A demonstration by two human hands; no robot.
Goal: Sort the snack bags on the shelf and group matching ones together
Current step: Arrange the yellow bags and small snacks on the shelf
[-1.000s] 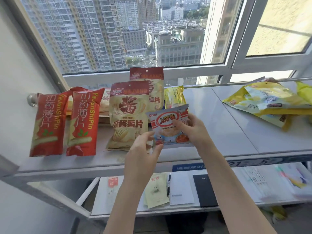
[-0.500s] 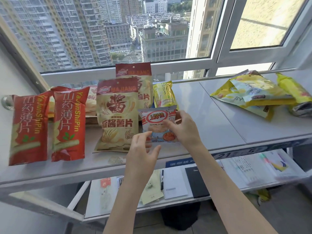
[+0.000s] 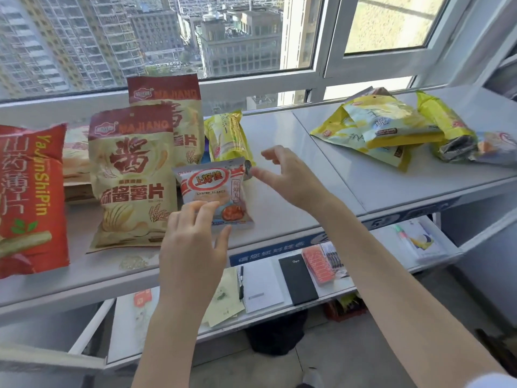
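Note:
A small shrimp flakes bag (image 3: 215,191) rests on the white shelf (image 3: 285,208), leaning by the beige Majiang chip bags (image 3: 131,175). My left hand (image 3: 193,242) hovers at its lower left corner with fingers apart. My right hand (image 3: 291,175) is open just right of its top corner, apart from it. A second Majiang bag (image 3: 167,93) stands behind the first. A red yam chip bag (image 3: 30,197) lies at the far left. A yellow bag (image 3: 226,135) stands behind the shrimp bag.
A pile of yellow and pale blue bags (image 3: 383,130) lies on the shelf's right section, with another yellow bag (image 3: 444,124) and a shrimp bag (image 3: 495,147) beside it. A lower shelf (image 3: 363,284) holds papers, a pen and a black notebook (image 3: 298,278). The window frame runs behind.
Both hands have let go of the shrimp flakes bag, which now rests on the shelf. My right hand has opened and drawn back to the right; the view shifted left.

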